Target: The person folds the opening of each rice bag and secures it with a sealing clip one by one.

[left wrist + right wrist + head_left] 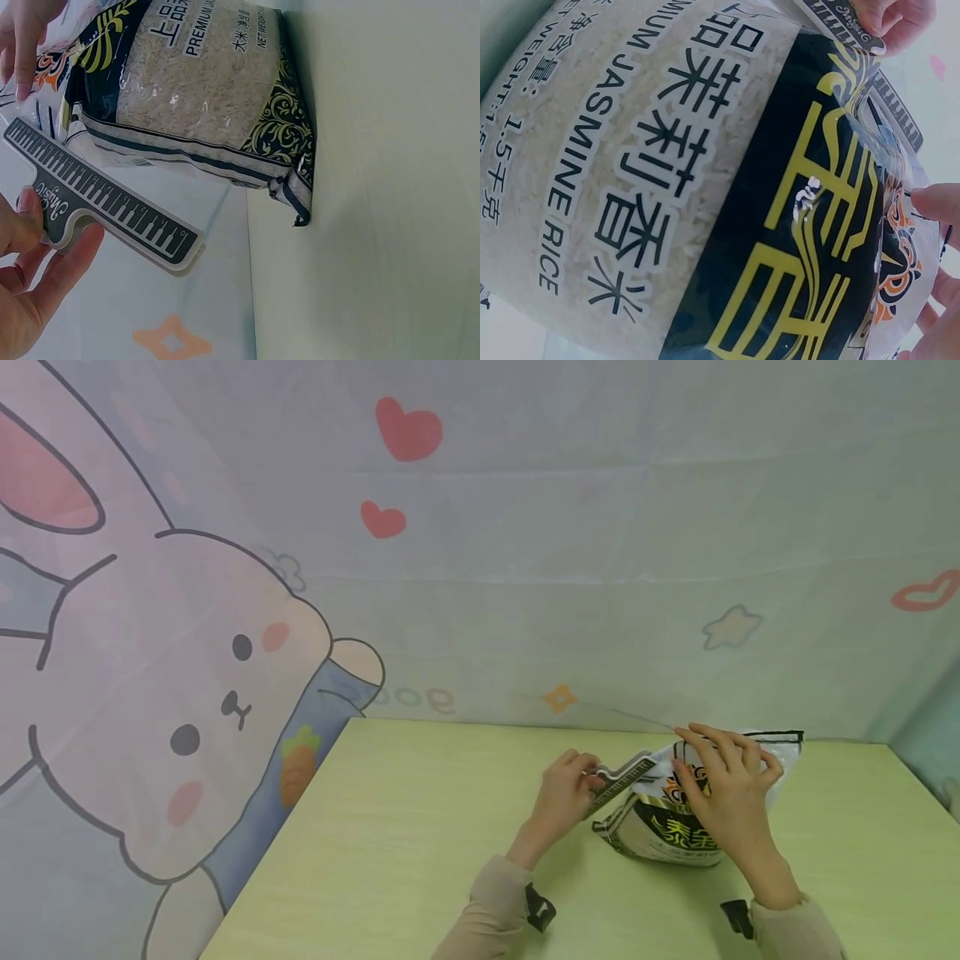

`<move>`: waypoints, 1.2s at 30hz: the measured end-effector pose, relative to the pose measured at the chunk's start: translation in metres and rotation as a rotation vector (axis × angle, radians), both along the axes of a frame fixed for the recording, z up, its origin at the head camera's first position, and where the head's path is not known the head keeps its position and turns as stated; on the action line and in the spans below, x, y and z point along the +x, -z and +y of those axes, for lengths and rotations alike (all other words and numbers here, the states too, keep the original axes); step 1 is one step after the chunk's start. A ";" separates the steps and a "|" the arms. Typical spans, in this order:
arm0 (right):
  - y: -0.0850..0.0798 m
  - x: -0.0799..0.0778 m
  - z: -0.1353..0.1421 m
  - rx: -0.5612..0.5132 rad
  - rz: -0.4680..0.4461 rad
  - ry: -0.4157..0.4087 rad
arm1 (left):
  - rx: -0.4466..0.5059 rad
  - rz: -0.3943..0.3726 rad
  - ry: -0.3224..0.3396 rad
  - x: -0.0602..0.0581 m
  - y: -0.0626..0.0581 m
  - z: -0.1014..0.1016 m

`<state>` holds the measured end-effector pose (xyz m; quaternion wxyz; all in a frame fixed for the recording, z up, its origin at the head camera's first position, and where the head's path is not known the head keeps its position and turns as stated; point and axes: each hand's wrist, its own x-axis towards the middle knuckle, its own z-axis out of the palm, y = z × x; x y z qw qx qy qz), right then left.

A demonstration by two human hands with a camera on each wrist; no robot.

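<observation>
A clear-fronted bag of jasmine rice [667, 839] stands tilted on the table, with black and gold print and a pale upper part. My left hand [561, 789] pinches a dark clip patterned like piano keys [112, 199], marked "Music", between thumb and fingers. The far end of this clip reaches the left side of the bag's upper part; whether it grips the plastic I cannot tell. My right hand [731, 797] holds the bag's upper part, thumb on the near side and fingers over the top. Part of the bag top is hidden behind that hand.
The light yellow-green table [420, 827] extends left and right of the bag. Behind it hangs a pale cloth backdrop [525, 527] with a rabbit, hearts and stars. Dark straps [540, 907] sit near both wrists.
</observation>
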<state>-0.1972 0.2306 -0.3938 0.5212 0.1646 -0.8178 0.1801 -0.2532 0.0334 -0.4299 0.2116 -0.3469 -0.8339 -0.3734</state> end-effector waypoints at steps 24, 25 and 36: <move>0.005 0.010 -0.006 -0.002 0.005 0.002 | -0.038 0.063 -0.009 0.011 -0.013 0.003; 0.005 0.010 -0.006 -0.001 0.006 0.002 | -0.042 0.060 -0.008 0.012 -0.014 0.003; 0.005 0.013 -0.008 -0.004 -0.015 0.021 | -0.055 0.093 -0.006 0.013 -0.020 0.006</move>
